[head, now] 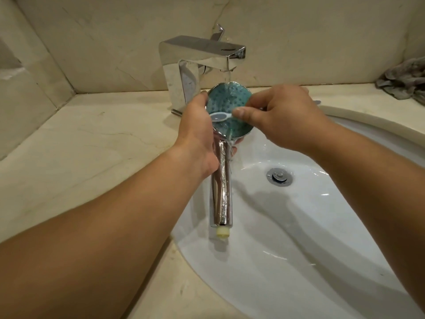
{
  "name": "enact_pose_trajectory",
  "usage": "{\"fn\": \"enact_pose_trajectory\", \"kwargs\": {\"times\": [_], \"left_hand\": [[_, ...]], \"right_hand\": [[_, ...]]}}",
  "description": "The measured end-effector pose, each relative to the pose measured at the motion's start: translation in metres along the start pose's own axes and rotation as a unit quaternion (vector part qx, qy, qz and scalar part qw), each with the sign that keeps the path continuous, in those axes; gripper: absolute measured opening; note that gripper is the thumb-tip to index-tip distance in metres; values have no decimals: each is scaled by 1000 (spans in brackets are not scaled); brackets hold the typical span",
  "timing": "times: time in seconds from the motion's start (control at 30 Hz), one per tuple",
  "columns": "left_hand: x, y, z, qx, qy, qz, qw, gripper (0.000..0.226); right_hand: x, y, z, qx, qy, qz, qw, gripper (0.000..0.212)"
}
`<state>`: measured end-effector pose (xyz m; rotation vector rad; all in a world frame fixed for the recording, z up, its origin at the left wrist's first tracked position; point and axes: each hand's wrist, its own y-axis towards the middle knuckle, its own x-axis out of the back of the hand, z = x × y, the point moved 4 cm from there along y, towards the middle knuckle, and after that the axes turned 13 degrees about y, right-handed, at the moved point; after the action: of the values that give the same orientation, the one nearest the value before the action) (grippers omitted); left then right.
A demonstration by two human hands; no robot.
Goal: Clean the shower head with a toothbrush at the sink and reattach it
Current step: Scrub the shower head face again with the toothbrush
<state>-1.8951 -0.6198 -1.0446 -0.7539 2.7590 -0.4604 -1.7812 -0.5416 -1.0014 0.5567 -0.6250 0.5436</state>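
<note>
Shower head (230, 111) sits face-up under the running tap (202, 58) over the sink (299, 226), so rinse water drains; left hand (195, 132) fingers grip its neck, right hand (282, 118) fingers pinch the toothbrush (220, 116) against the nozzles.

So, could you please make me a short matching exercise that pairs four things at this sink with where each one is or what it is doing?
Things:
1. toothbrush
2. shower head
3. faucet
4. crumpled cloth

Places or states:
A. lies on the counter at the far right
B. pinched by the right hand
C. runs water onto the blue face
D. held by the left hand over the basin

Pairs: 1-B, 2-D, 3-C, 4-A
</note>
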Motion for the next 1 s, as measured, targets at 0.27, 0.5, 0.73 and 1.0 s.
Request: {"fn": "enact_pose_trajectory", "kwargs": {"times": [0.27, 0.5, 0.73, 1.0], "left_hand": [[0, 1, -1, -1, 29, -9, 1000, 61], [2, 2, -2, -10, 36, -10, 999, 58], [1, 1, -1, -7, 23, -9, 1000, 60], [-1, -3, -1, 1, 18, -13, 1000, 57]], "right_hand": [[21, -1, -12, 50, -41, 11, 998, 31], [12, 3, -7, 95, -82, 29, 992, 36], [4, -1, -1, 126, -85, 17, 988, 36], [3, -1, 1, 140, -94, -14, 986, 36]]}}
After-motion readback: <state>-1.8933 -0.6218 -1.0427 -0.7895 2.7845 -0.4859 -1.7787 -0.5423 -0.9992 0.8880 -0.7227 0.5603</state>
